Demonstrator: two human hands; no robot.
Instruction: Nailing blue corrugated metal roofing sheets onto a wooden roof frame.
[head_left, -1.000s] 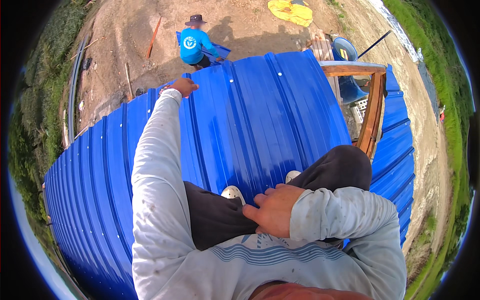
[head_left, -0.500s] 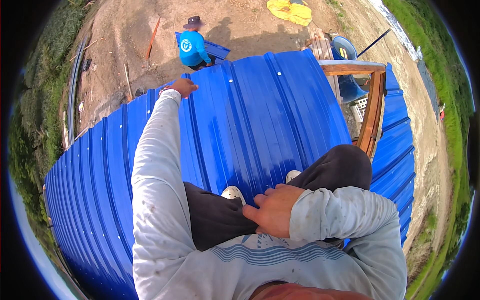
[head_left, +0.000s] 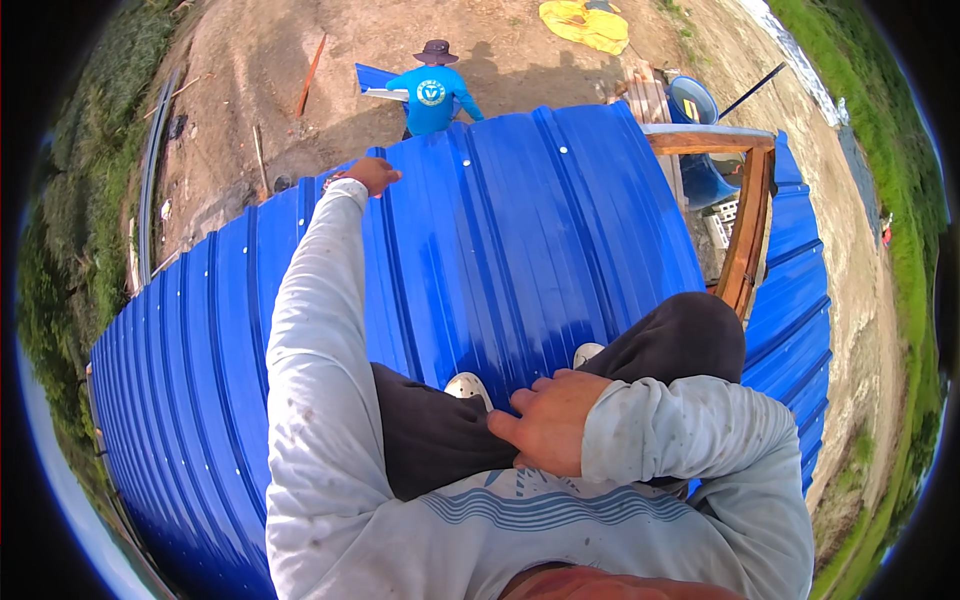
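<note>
Brightly lit by outdoor daylight, with pale streaks of glare across blue roofing at centre and shadows on dirt at upper centre. Sharp mid-frame — softer toward the rim, bowed into a fisheye circle, fringed with blue — and closed in by black corners.

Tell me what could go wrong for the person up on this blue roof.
The left hand is stretched to the far edge of the blue roof; leaning farther could upset balance. Its glossy ribbed surface may be slippery under the white shoes. The co-worker is just beyond that edge, so anything dropped there might hit them.
</note>
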